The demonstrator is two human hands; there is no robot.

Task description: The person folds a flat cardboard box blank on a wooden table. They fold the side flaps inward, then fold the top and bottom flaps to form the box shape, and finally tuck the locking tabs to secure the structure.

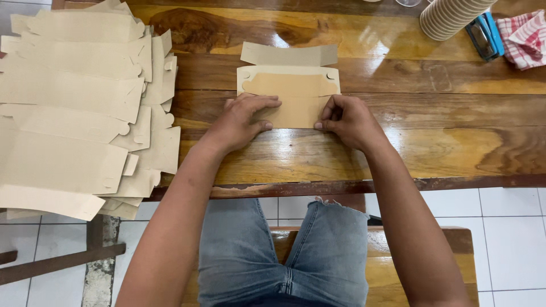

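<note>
While both hands (296,119) press the flat cardboard blank (289,85), open-palmed, a stack of blanks (79,108) lies left — paper cups (452,17) far right.

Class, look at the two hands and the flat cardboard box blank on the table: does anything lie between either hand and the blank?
Nothing visible does. The left hand and right hand both already press directly on the blank.

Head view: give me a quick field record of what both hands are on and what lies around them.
left hand: pressing flat on the flat tan cardboard box blank
right hand: fingers curled, pressing the blank's near right edge
surface: glossy brown wooden table
left side: pile of tan cardboard blanks
far right: stack of ribbed paper cups, blue stapler, red checked cloth
</note>
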